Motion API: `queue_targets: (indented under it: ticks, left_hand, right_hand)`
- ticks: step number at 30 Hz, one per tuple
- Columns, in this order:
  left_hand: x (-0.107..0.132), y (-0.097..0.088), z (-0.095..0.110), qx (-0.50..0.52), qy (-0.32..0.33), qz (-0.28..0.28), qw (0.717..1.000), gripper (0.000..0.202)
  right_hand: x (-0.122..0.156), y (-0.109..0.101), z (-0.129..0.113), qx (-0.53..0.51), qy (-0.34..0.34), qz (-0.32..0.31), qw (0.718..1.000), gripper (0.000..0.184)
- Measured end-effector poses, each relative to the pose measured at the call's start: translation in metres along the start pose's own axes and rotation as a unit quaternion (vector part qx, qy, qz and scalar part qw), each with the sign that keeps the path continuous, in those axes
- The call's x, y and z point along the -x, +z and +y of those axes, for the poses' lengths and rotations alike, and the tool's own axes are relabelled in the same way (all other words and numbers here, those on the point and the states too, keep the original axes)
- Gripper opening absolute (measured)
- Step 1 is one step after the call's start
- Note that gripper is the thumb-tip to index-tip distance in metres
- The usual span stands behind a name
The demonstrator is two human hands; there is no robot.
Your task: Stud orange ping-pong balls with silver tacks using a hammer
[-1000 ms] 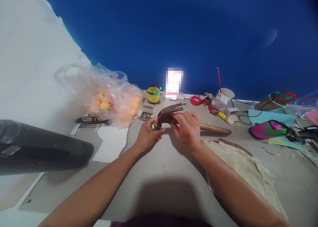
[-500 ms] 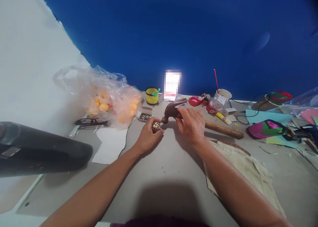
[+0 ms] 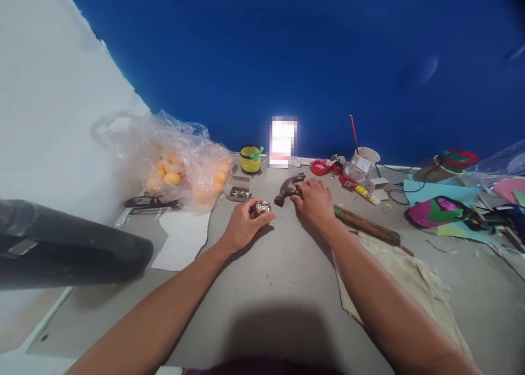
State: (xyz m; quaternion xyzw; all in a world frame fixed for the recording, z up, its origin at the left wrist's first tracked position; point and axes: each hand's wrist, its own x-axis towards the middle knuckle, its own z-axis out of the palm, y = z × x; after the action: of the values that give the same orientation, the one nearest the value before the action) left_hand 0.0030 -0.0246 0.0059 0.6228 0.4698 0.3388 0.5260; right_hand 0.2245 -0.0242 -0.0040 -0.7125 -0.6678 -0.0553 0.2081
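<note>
My left hand [image 3: 243,226] is closed around a small shiny studded ball [image 3: 262,207], held just above the grey table [image 3: 266,287]. My right hand [image 3: 315,201] grips a rusty claw hammer [image 3: 289,188] close under its head, which rests on the table a little right of the ball. The wooden handle [image 3: 367,227] runs out to the right past my wrist.
A plastic bag of orange balls [image 3: 180,170] and scissors [image 3: 152,202] lie at left, white paper [image 3: 182,238] beside them. A small tray of pins [image 3: 239,193], a yellow cup [image 3: 251,158] and a white cup [image 3: 363,162] stand behind. Beige cloth [image 3: 406,287] lies right; coloured paper [image 3: 441,210] farther right.
The hammer head has come off the ball and moved right and down onto the table. My left hand still holds the ball, now uncovered and turned up.
</note>
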Motion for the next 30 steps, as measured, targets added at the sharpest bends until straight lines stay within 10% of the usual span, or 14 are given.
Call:
queue_targets:
  ticks: [4, 8, 17, 23, 30]
  left_hand:
    - [0.0, 0.004, -0.005, -0.064, 0.047, 0.044, 0.996, 0.034]
    - [0.003, 0.01, -0.006, -0.107, 0.092, 0.054, 0.989, 0.025]
    - [0.001, 0.011, -0.012, -0.046, 0.131, 0.054, 0.989, 0.038]
    - [-0.004, 0.005, -0.013, -0.01, 0.093, 0.039, 0.995, 0.037]
    - [-0.002, 0.005, -0.011, -0.005, 0.088, -0.004, 0.996, 0.037]
  right_hand:
    - [0.006, -0.007, -0.014, -0.176, -0.069, 0.075, 0.979, 0.015]
    - [0.019, -0.008, -0.035, -0.375, -0.066, -0.116, 0.918, 0.029]
    - [0.021, -0.001, -0.042, -0.461, -0.051, -0.155, 0.872, 0.043]
    - [0.017, 0.0, -0.035, -0.559, -0.011, -0.235, 0.795, 0.043]
    - [0.018, 0.005, -0.038, -0.57, 0.017, -0.222, 0.791, 0.054]
